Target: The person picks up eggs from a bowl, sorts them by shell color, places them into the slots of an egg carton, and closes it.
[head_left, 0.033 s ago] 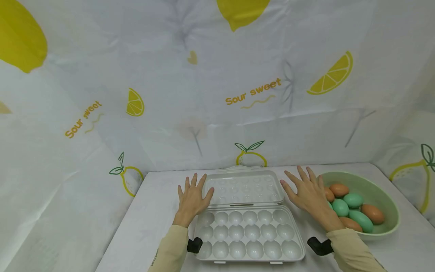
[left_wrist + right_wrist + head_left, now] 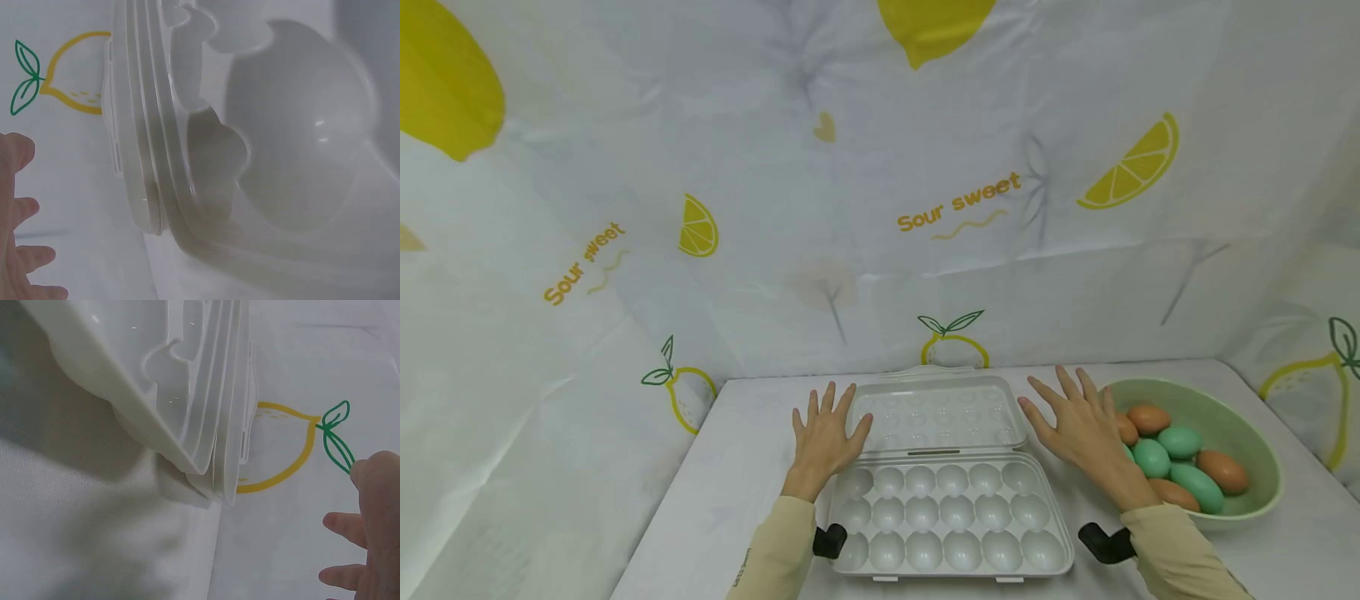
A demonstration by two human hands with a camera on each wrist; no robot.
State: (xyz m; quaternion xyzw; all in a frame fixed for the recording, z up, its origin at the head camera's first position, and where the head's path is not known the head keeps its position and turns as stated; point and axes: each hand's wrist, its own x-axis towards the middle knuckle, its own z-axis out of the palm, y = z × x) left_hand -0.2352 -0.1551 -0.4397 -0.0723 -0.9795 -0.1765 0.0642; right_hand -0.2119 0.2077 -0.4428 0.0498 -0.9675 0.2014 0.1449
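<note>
Right up close I've got two sleeves and a dark fitting by each wrist, and between them the egg box sits on the table, its rounded cups facing up and no egg showing in them. Past the wrists, here's the left hand, fingers spread wide, holding nothing, beside the box; the wrist view puts it clear of the plastic. Over to the right hand: also spread, also holding nothing, its fingers partly across the rim of the bowl in my view, contact impossible to call. Brown eggs and green eggs are heaped in there. Farther back, the box's lid lies folded away, then the lemon-print cloth. I read this as a ready pose, nothing picked up yet. Any pickup, I'd judge, calls for lowering a hand and curling those fingers; an egg would want a light, rounded hold.
</note>
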